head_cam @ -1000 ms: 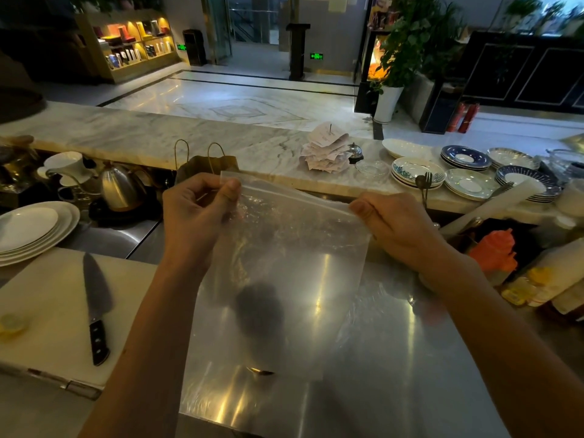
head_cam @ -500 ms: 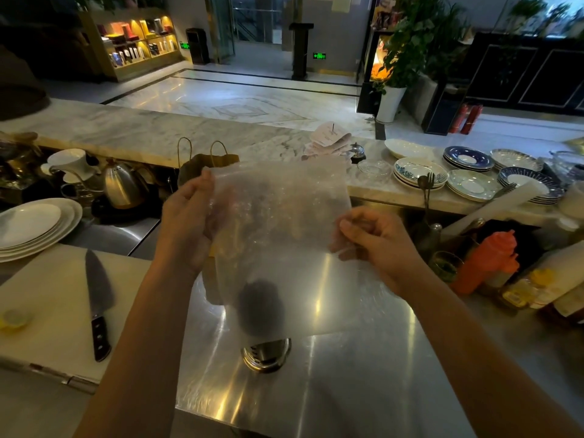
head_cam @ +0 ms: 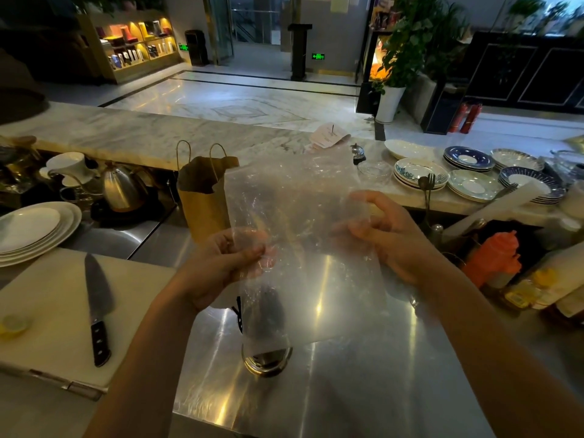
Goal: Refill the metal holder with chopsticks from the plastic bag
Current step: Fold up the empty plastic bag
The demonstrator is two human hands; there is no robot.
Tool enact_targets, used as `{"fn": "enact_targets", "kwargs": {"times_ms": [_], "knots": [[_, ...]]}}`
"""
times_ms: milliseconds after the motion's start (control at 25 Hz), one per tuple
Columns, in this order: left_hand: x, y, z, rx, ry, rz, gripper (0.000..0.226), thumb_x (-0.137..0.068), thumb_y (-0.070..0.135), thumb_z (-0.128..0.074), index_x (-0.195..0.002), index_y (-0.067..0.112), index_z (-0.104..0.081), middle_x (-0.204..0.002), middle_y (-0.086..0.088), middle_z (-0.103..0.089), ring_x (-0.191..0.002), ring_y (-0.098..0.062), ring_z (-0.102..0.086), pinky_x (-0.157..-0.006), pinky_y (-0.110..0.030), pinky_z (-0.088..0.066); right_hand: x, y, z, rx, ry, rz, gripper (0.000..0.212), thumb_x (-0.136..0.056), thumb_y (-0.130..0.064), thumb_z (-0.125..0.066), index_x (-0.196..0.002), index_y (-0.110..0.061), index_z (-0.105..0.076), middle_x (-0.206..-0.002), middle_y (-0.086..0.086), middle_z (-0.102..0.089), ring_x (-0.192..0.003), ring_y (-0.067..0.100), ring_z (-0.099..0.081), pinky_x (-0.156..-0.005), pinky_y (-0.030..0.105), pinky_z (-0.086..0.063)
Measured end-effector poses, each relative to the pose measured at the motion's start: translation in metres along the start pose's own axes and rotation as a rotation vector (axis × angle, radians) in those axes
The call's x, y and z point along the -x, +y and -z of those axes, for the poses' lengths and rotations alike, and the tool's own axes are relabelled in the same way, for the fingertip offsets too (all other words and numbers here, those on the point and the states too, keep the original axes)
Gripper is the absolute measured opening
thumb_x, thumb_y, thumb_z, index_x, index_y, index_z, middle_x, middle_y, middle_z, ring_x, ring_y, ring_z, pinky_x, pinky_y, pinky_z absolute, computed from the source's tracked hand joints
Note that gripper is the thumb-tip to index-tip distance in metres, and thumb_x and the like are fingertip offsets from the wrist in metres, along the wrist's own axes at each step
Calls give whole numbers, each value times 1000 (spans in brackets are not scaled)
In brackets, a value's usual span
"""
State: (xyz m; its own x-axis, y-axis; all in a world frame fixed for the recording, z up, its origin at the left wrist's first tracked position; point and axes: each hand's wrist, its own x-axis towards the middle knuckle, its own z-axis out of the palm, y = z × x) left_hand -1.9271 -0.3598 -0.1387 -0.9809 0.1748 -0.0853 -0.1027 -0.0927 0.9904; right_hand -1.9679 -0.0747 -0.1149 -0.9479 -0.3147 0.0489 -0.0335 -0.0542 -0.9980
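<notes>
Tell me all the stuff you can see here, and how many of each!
plastic bag: one, clear, held up over the steel counter
metal holder: one, shiny, on the counter, mostly behind the bag
steel counter: one, silver, in front
knife: one, black handle, on the cutting board
cutting board: one, white, left
white plates: one stack, far left
kettle: one, metal, behind the plates
paper bag: one, brown, behind the plastic bag
patterned plates: several stacks, blue and white, on the marble ledge at right
squeeze bottle: one, orange, right
potted plant: one, green in a white pot, on the floor behind
left hand: fingers pinching the bag
right hand: fingers pinching the bag
</notes>
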Motion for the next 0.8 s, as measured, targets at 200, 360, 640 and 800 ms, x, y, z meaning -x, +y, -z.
{"fn": "enact_targets", "kwargs": {"times_ms": [200, 360, 640, 800], "knots": [[-3, 4, 4, 77, 25, -44, 33, -78, 7, -58, -110, 13, -65, -92, -6, -77, -82, -14, -74, -66, -22, -58, -2, -1, 6, 110, -23, 6, 30, -89, 8, -56, -108, -14, -61, -98, 14, -75, -89, 31, -73, -72, 41, -61], [-3, 8, 6, 54, 11, -77, 22, -87, 4, -57, -95, 12, -75, -94, -7, -76, -83, -18, -73, -63, -23, -57, -5, -2, 11, 69, 24, 36, 31, -82, 15, -56, -88, -11, -71, -91, 11, -76, -81, 28, -72, -73, 45, -58], [-4, 22, 12, -56, -25, -8, 34, -96, 8, -37, -80, 9, -68, -88, -3, -73, -78, -17, -71, -62, -24, -57, -15, 2, 18, 127, 55, 20, 51, -80, 18, -39, -57, -21, -62, -69, 5, -59, -66, 26, -50, -61, 34, -42], [-12, 36, 17, -242, 26, -154, 10, -94, 16, -56, -104, 15, -59, -101, 1, -73, -92, -12, -70, -74, -25, -57, -17, -9, 13, 205, -29, 52, 49, -78, 24, -36, -55, -13, -57, -68, -1, -63, -61, 15, -60, -52, 23, -47]]}}
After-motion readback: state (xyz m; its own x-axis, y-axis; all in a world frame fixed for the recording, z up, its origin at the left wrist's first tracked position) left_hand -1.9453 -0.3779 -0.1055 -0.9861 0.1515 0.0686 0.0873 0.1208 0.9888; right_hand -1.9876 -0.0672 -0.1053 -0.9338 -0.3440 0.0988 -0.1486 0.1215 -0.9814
